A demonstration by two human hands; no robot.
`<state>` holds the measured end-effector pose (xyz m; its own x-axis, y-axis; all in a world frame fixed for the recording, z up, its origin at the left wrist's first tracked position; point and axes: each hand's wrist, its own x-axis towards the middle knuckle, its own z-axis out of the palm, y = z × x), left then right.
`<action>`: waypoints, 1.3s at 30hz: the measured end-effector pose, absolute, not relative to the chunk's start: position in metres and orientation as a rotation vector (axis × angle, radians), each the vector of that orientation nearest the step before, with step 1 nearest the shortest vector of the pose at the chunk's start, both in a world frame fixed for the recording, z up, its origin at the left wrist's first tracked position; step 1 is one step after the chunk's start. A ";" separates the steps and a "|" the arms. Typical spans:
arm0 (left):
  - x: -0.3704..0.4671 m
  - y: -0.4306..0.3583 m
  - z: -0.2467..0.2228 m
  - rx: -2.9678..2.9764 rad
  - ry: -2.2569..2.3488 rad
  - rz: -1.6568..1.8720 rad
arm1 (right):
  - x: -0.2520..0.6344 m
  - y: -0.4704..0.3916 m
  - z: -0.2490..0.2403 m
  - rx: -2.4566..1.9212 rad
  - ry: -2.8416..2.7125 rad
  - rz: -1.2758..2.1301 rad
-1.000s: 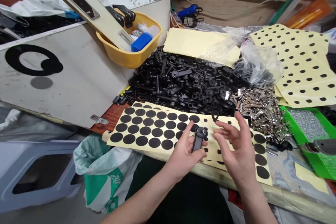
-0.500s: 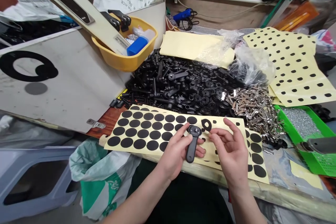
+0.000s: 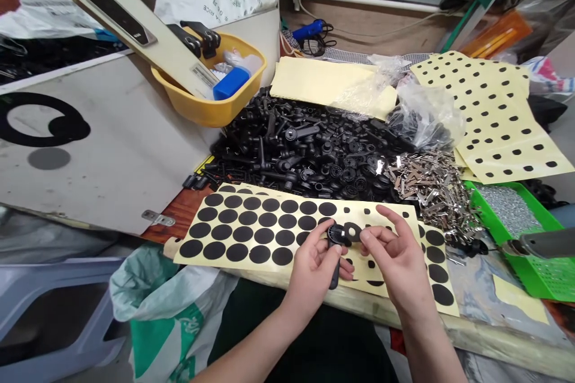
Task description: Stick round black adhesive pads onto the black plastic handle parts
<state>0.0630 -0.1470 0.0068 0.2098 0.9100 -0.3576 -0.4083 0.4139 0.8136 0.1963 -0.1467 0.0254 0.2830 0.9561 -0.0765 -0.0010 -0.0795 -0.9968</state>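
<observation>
My left hand (image 3: 314, 269) is closed around a black plastic handle part (image 3: 335, 239), whose round head points up and now shows edge-on toward the right. Between the thumb and forefinger of my right hand (image 3: 398, 251) is a black ring-shaped sticker (image 3: 352, 231) with a hole in its middle. The ring sits just right of the part's head; whether they touch I cannot tell. Below both hands lies a pale yellow sheet of round black stickers (image 3: 242, 233), with small black dots left on its right portion.
Behind the sheet spreads a heap of black plastic parts (image 3: 309, 143), beside a pile of metal clips (image 3: 431, 185). A green basket (image 3: 536, 278) of small silvery pieces stands at right, a screwdriver-like tool (image 3: 548, 244) over it. A yellow tub (image 3: 211, 111) is at upper left.
My left hand has turned the handle part so its head faces right rather than up. My right hand has brought the ring sticker slightly lower and closer to that head.
</observation>
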 end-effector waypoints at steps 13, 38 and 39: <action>0.065 -0.148 0.002 0.638 0.935 1.041 | 0.184 -0.146 0.027 -1.401 -1.065 1.064; 0.063 -0.147 0.004 0.640 0.949 1.007 | 0.192 -0.138 0.026 -1.387 -1.001 1.102; 0.063 -0.147 0.004 0.639 0.949 1.006 | 0.193 -0.138 0.026 -1.386 -0.999 1.103</action>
<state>0.0632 -0.1472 0.0038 0.2147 0.9086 -0.3583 -0.4104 0.4168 0.8111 0.1929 -0.1382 0.0262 0.2259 0.9695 -0.0950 -0.0012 -0.0973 -0.9953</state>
